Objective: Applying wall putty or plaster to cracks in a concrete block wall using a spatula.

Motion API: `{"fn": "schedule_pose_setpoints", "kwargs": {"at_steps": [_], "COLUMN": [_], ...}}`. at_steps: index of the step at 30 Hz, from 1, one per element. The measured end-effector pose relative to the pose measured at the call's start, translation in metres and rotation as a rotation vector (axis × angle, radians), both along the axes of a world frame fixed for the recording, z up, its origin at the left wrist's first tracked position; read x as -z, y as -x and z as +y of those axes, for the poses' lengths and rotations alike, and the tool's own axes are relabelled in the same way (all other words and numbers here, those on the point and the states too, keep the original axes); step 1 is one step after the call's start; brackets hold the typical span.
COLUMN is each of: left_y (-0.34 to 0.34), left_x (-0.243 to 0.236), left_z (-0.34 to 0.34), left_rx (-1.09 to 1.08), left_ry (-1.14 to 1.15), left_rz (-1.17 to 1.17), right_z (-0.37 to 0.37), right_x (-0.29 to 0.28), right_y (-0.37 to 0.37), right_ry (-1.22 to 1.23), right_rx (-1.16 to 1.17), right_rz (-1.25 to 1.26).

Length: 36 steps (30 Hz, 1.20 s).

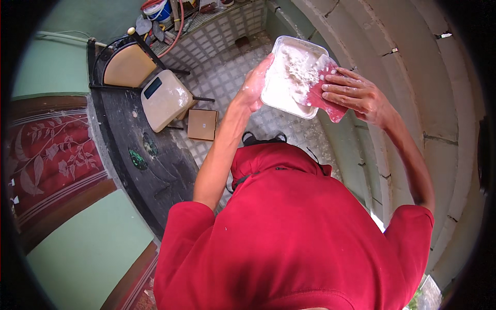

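Note:
A white rectangular tray [281, 90] filled with white paste sits high in the head view, gripped along its left side by my left hand [254, 84]. My right hand [364, 97] has its fingers pressed over a flat red scraper [319, 94] with white smears on it. The scraper's left part is in the paste at the tray's right side, and its lower corner sticks out past the rim. Both forearms come up from the red sleeves below.
Below lie a tiled floor [217, 77], a chair [160, 101] and a cardboard box [201, 124]. Hoses, a bucket [160, 13] and other items crowd a ledge [191, 33] at the top. A dark counter [165, 170] runs along the left; cracked wall panels [429, 103] fill the right.

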<state>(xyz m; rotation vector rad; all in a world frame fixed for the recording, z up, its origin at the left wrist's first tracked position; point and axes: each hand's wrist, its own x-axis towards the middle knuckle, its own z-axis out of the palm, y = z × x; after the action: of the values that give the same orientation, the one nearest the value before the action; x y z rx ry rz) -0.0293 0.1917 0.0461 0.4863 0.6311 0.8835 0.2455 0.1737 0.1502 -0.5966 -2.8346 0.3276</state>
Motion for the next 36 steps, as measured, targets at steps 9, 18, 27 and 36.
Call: {"fn": "schedule_pose_setpoints", "kwargs": {"at_steps": [9,18,27,36], "left_y": [-0.003,-0.005,-0.005,-0.012], "left_x": [0.01,0.007,0.004,-0.004], "left_z": [0.001,-0.001,-0.003,0.007], "left_rx": [-0.006,-0.04,-0.024,0.023], "left_ry": [0.016,-0.002,0.004,-0.024], "left_rz": [0.001,0.05,0.066,0.012], "right_z": [-0.008,-0.011,-0.012,0.001], "right_x": [-0.009,-0.014,-0.027,-0.032], "right_y": [-0.007,-0.012,-0.013,0.006], "right_ry": [0.027,0.094,0.047,-0.009], "right_rx": [0.03,0.05,0.049,-0.014], "right_rz": [-0.028,-0.007,-0.056,0.04]}}
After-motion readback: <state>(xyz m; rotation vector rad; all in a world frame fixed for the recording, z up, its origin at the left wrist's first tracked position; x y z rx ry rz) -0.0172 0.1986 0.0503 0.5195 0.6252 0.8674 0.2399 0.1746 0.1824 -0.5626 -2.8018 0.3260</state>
